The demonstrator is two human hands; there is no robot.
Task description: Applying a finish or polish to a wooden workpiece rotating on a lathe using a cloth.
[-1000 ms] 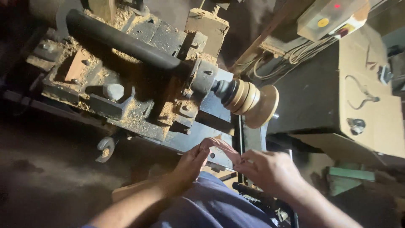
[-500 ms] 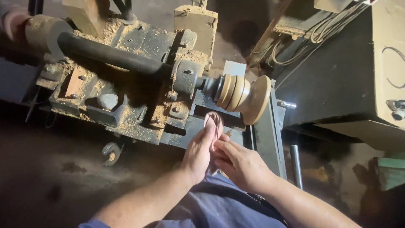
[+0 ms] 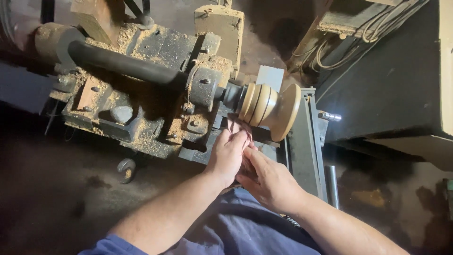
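Pale round wooden piece [image 3: 270,107], w/ ridges cut around it & a wide flared end, sits sideways on the old sawdust-covered metal lathe [image 3: 141,94]. It is stuck on the end of the dark spindle [image 3: 230,94], near the middle of the view, just above both hands.

Left hand [image 3: 228,153] reaches up under the wooden piece. Its fingers are curled & pinch a small thin pinkish strip [image 3: 234,125], maybe sandpaper, can't tell for sure. The strip's top is right at the ridged part of the wood, touching or almost touching; too small to say which.

Right hand [image 3: 269,179] is just beside the left one, a bit lower, & the two touch. Its fingers are bent & tucked against the left hand. Whether it grips the strip too I can't tell, since the left hand hides the fingertips.

A thick black rubber hose [image 3: 122,63] runs across the top of the lathe. A grey metal frame [image 3: 306,141] stands upright to the right of the wood, w/ a shiny bolt [image 3: 330,116] poking out its side. Behind that is a big dark box [image 3: 387,80] w/ pale wires [image 3: 358,28] looped on top. A small metal hook [image 3: 126,168] lies on the dark floor at left. Blue cloth [image 3: 245,231] shows between the person's arms.
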